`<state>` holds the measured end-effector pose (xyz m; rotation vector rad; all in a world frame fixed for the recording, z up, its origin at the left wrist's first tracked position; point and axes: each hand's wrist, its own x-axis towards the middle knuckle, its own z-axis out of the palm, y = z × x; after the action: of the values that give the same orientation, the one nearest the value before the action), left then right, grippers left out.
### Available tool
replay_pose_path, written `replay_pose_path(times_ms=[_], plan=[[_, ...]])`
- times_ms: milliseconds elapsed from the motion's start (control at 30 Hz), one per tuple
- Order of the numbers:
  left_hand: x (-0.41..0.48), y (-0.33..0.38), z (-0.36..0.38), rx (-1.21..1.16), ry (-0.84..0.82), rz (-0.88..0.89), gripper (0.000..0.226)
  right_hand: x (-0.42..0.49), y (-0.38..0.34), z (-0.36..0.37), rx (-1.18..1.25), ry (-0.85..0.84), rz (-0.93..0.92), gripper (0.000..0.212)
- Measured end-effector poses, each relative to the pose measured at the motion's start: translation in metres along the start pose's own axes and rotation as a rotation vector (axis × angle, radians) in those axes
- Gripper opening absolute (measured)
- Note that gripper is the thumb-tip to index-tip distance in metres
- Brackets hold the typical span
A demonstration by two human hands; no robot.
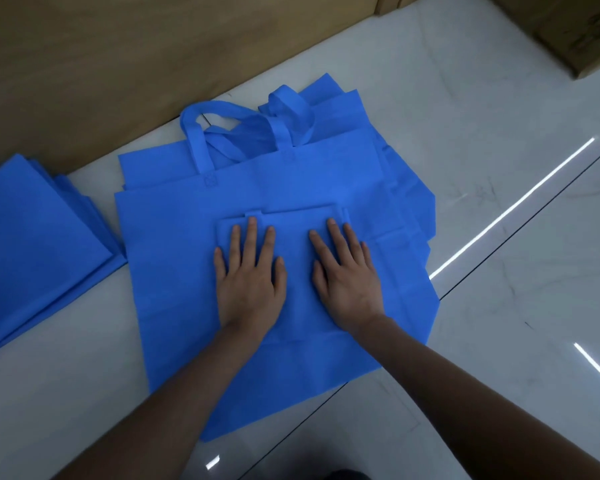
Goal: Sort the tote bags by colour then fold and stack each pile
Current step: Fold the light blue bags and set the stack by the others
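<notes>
**A:** What lies furthest left?

**B:** A stack of folded bags on the floor, slightly fanned and well apart from the hands.

**A:** And in the middle?

**B:** The unfolded pile, with its handles pointing away from the person. The folded bag sits on top of it. The left hand and the right hand lie side by side on that bag. Both are flat with fingers straight and a little spread, pressing down and gripping nothing.

**A:** So which way would the bag go?

**B:** Leftward, I'd judge. The stack is to the left of both hands, so the left hand is the nearer one.

**A:** And the bag's long axis?

**B:** Hard to say. It's blue on blue and the near edge is lost, so it may run toward the person.
</notes>
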<state>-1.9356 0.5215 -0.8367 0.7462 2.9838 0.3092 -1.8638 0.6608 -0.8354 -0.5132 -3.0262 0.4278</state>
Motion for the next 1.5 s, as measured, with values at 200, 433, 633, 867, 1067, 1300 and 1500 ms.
replay_pose_path(times_ms=[200, 433, 633, 867, 1067, 1300, 1500], plan=[[0.0, -0.004, -0.007, -0.085, 0.03, 0.094, 0.05, -0.01, -0.013, -0.017, -0.11, 0.05, 0.02, 0.05], [-0.059, -0.012, -0.002, -0.028, 0.012, 0.166, 0.051, -0.054, -0.015, 0.003, -0.179, -0.084, 0.025, 0.052], [-0.066, -0.011, 0.001, 0.0, -0.03, 0.104, 0.059, -0.071, -0.006, -0.002, -0.13, -0.008, 0.104, 0.054], [-0.067, -0.006, -0.011, -0.095, -0.064, 0.03, 0.055, -0.074, 0.0, -0.002, -0.088, -0.073, 0.133, 0.058], [-0.058, 0.002, -0.057, -0.989, -0.182, -0.32, 0.037, -0.071, 0.004, -0.009, 0.162, -0.178, 0.159, 0.063], [-0.082, -0.023, -0.119, -1.25, -0.132, -0.215, 0.042, -0.062, -0.033, -0.062, 0.789, -0.094, 0.404, 0.073], [-0.097, -0.078, -0.181, -1.343, 0.061, -0.317, 0.043, -0.028, -0.098, -0.101, 1.299, -0.498, 0.606, 0.063]])
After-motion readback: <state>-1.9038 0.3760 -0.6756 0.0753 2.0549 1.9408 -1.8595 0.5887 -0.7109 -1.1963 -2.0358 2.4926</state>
